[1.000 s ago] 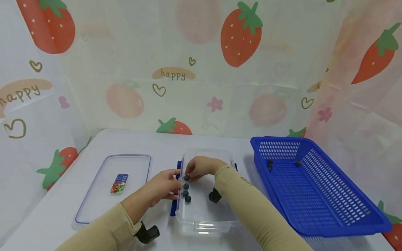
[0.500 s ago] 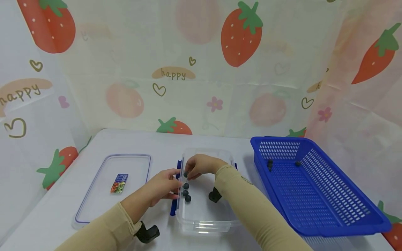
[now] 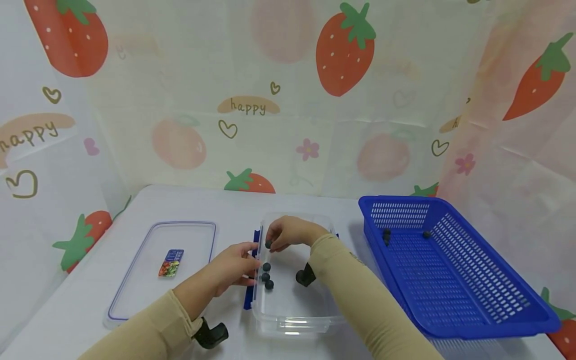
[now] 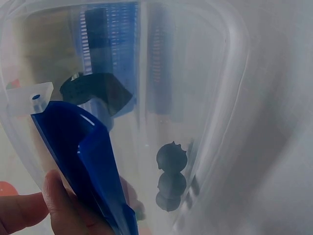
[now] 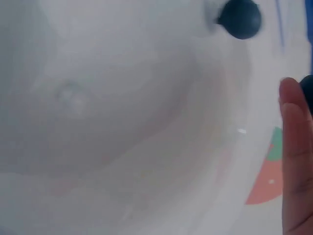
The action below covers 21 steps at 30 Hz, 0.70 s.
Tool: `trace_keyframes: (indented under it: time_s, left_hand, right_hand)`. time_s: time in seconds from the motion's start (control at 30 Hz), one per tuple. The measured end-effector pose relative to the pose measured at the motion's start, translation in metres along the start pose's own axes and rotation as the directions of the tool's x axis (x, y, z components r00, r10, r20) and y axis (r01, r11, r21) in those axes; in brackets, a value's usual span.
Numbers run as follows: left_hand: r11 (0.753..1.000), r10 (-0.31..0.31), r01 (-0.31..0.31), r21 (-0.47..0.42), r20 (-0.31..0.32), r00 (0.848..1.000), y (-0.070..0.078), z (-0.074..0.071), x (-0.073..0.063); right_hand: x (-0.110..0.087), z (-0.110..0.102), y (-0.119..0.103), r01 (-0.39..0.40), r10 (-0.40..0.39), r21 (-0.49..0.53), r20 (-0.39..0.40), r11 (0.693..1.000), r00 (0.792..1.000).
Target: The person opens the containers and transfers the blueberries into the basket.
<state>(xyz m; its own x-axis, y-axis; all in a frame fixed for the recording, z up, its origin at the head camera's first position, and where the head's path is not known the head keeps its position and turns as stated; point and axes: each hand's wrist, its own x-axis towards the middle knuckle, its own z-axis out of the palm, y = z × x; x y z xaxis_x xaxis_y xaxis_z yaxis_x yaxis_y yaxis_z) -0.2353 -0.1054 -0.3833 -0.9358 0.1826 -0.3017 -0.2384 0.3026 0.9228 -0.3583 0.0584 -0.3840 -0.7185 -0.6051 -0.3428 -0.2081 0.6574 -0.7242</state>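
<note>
In the head view a clear plastic box with blue side latches stands before me. Three blueberries lie in a row along its left wall. My right hand pinches another blueberry inside the box, just beyond that row. The right wrist view catches only part of the held blueberry behind a finger. My left hand rests at the box's left side with fingers spread. In the left wrist view, its fingers touch the blue latch, and blueberries show through the clear wall.
A clear lid with a blue seal and a colourful label lies on the table to the left. On the right stands a blue basket holding a few dark blueberries. A patterned cloth backdrop rises behind the table.
My right hand has taken hold of the farthest blueberry in the row and moved it slightly up and away from the others. The left hand has stayed in place.
</note>
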Motion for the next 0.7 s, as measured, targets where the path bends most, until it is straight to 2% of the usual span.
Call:
trace_keyframes:
  time_s: [0.37, 0.5, 0.7]
  left_hand:
    - [1.0, -0.011, 0.011, -0.011, -0.006, 1.0, -0.003, -0.002, 0.004]
    - [1.0, -0.013, 0.013, -0.007, -0.01, 1.0, -0.003, -0.001, 0.003]
    - [1.0, -0.007, 0.007, -0.006, -0.01, 1.0, -0.001, 0.0, 0.001]
  right_hand:
    - [-0.009, -0.016, -0.014, 0.075, -0.075, -0.015, -0.029, 0.997, 0.997]
    - [-0.02, -0.031, -0.02, 0.104, -0.105, -0.018, -0.056, 0.994, 0.993]
    - [-0.048, -0.062, -0.02, 0.167, -0.165, 0.012, -0.115, 0.986, 0.98]
